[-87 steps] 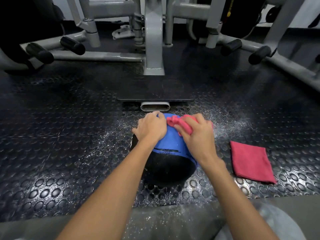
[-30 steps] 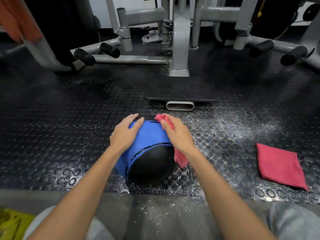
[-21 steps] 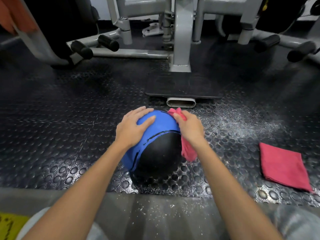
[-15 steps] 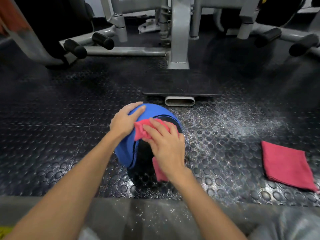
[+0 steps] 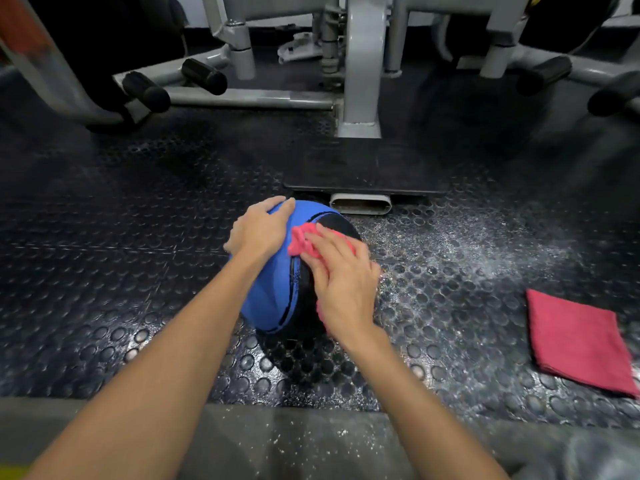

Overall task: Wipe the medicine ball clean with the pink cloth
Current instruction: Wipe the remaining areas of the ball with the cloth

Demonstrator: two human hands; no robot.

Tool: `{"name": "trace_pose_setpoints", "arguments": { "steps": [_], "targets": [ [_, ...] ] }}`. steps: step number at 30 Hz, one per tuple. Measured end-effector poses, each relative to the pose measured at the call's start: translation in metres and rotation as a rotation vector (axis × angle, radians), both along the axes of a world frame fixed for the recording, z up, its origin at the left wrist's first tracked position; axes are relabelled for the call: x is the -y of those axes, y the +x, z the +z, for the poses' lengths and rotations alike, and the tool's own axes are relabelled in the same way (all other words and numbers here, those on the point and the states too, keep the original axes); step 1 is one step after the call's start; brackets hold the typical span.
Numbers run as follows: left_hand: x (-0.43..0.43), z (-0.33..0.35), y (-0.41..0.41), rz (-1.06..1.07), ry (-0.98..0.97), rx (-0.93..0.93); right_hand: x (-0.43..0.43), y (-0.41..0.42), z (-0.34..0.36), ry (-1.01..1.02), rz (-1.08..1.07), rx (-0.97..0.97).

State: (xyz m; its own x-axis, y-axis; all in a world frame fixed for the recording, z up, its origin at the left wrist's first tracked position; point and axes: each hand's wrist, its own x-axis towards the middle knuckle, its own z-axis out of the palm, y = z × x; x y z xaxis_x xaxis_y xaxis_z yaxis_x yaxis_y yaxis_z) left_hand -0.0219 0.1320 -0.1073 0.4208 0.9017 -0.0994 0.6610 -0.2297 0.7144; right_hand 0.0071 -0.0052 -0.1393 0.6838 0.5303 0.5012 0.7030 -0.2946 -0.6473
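On the studded black rubber floor (image 5: 138, 289), right in front of the kneeling person, the medicine ball (image 5: 273, 296) is sitting with its blue panel turned toward the left and its black panel toward the right. The left hand (image 5: 258, 233) is resting on the ball's upper left side, its fingers (image 5: 280, 207) lying relaxed and nearly straight over the blue top, steadying it rather than clutching it. The right hand (image 5: 341, 271) is pressing the pink cloth (image 5: 301, 242) flat against the black panel, just beside the seam. Its fingers (image 5: 325, 237) are stretched out and slightly spread over the bunched fabric, not curled round it. A crumpled edge of the cloth is poking out past the fingertips, almost touching the left hand, and another small bit is showing below the heel of the palm. I cannot tell what the thumb is doing under there.

White powdery specks (image 5: 467, 244) are lying scattered across the floor to the right of the ball. Well apart on that side, a second pink cloth (image 5: 578, 341) is lying folded flat on the floor. Just beyond the ball, a dark flat plate (image 5: 367, 171) is lying at the foot of a grey gym machine frame (image 5: 358, 81), whose black padded rollers (image 5: 204, 76) are sticking out at the far left and right. A grey speckled strip (image 5: 277, 441) is running along the near edge, under both forearms.
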Motion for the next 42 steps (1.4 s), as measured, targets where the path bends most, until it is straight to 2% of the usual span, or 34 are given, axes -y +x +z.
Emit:
{"name": "trace_pose_setpoints", "arguments": {
  "steps": [2,3,7,8,9,10,12,15,16,17,19,23,25,27,29,32,34,37,39,40,42],
  "targets": [
    [-0.001,-0.003,-0.007,-0.009,-0.005,0.028,-0.004,0.024,-0.003,0.001,0.084,-0.028],
    [0.001,-0.004,-0.011,-0.008,0.001,0.05,-0.011,0.047,-0.012,0.043,0.083,-0.129],
    [0.007,-0.007,-0.013,0.016,0.018,0.105,-0.029,0.108,-0.029,0.067,0.006,-0.808],
    [0.008,-0.006,-0.011,0.031,0.016,0.107,-0.031,0.111,-0.029,0.018,-0.02,-0.861],
    [0.009,-0.004,-0.009,0.049,0.008,0.107,-0.03,0.106,-0.024,-0.033,-0.054,-0.816],
    [0.009,-0.002,-0.006,0.069,-0.005,0.103,-0.027,0.097,-0.017,-0.064,-0.092,-0.687],
    [0.009,0.003,0.001,0.09,-0.031,0.082,-0.019,0.062,0.0,-0.088,-0.142,-0.36],
    [0.004,0.006,0.002,0.11,-0.053,0.086,-0.009,0.009,0.004,-0.019,-0.048,0.151],
    [0.003,0.007,0.001,0.121,-0.057,0.089,-0.005,0.0,-0.004,-0.019,-0.041,0.268],
    [0.002,0.006,0.001,0.127,-0.06,0.09,-0.003,0.003,-0.013,-0.003,-0.046,0.297],
    [0.005,0.005,0.001,0.124,-0.059,0.095,-0.002,0.022,-0.022,0.06,-0.093,0.059],
    [0.012,0.003,0.004,0.103,-0.008,0.114,-0.001,0.062,-0.038,0.121,-0.189,-0.665],
    [0.012,-0.001,0.0,-0.004,0.082,0.131,0.001,0.07,-0.037,0.044,-0.187,-0.876],
    [0.012,-0.007,-0.011,-0.192,0.209,0.122,0.001,0.067,-0.038,-0.023,-0.208,-0.949],
    [0.014,-0.012,-0.022,-0.286,0.281,0.102,0.001,0.059,-0.038,0.009,-0.291,-0.92],
    [0.016,-0.017,-0.031,-0.227,0.292,0.122,0.001,0.05,-0.033,0.015,-0.365,-0.773],
    [0.014,-0.016,-0.028,-0.151,0.262,0.143,-0.002,0.03,-0.021,0.006,-0.338,-0.542],
    [0.01,-0.014,-0.021,-0.035,0.19,0.147,-0.015,-0.017,-0.005,0.029,-0.259,-0.093],
    [0.009,-0.015,-0.021,0.051,0.145,0.162,-0.02,-0.023,-0.01,0.06,-0.188,0.07],
    [0.009,-0.017,-0.022,0.104,0.118,0.176,-0.02,-0.016,-0.014,0.075,-0.159,0.087],
    [0.009,-0.021,-0.03,0.215,0.071,0.21,-0.015,0.001,-0.032,0.082,-0.187,-0.067]
  ]
}}
